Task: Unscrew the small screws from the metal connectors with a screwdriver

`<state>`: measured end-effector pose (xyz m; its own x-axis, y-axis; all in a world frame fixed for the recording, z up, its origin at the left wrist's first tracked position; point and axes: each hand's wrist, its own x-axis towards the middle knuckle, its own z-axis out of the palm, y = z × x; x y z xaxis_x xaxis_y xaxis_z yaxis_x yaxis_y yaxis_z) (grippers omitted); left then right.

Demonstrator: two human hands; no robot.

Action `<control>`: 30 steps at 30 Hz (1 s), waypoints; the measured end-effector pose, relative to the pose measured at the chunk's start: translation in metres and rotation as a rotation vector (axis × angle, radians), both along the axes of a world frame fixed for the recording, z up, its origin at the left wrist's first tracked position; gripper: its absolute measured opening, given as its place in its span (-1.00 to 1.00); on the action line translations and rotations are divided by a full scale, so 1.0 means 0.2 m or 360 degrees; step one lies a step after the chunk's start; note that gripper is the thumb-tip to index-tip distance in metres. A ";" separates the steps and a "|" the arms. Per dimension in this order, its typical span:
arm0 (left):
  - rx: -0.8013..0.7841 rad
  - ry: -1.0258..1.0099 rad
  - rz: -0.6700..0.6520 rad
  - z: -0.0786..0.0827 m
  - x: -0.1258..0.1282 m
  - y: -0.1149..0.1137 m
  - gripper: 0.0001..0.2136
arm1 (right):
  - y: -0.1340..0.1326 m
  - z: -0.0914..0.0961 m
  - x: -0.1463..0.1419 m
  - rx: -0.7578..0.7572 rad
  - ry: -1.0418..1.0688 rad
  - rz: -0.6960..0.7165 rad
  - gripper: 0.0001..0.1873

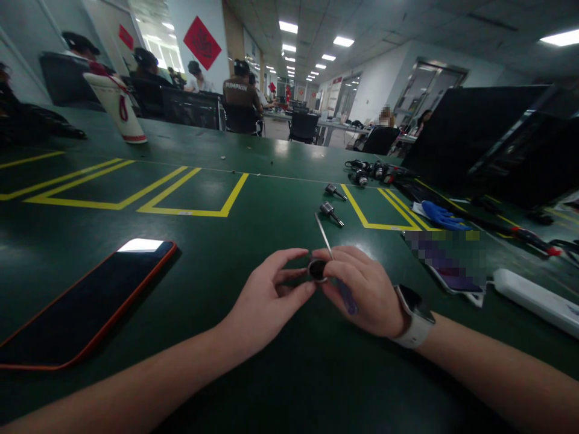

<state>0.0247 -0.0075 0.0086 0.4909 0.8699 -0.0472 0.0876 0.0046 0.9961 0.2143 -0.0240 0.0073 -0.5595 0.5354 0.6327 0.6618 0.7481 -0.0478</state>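
Observation:
A small dark, round, hollow metal part [317, 270] sits between my two hands, its open end facing me. My left hand [265, 295] pinches it from the left with thumb and fingertips. My right hand [368, 292] grips a screwdriver [347, 297] with a purple see-through handle, its thin shaft slanting up and left past the fingers. Those right fingertips also touch the rim of the round part. Just beyond my hands lie two dark metal parts with short shafts, a nearer one [331, 213] and a farther one [335, 191].
An orange-cased phone [90, 301] lies on the green table at left. To the right are another phone [446, 262], a white power strip [538, 298], a blue glove [441, 215] and black motor-like parts [371, 172]. A tall white cup [118, 111] stands far left. People sit beyond.

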 end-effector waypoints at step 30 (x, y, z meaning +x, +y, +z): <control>0.0096 0.0276 -0.0053 -0.09 -0.01 0.11 -0.69 | 1.22 0.06 0.40 -0.0769 -0.0024 -0.1389 -0.67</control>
<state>0.0225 0.0138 -0.0091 0.5086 0.8571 -0.0818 0.2569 -0.0603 0.9646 0.2951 0.2196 0.0197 0.1463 0.9610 0.2346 0.9737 -0.0980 -0.2058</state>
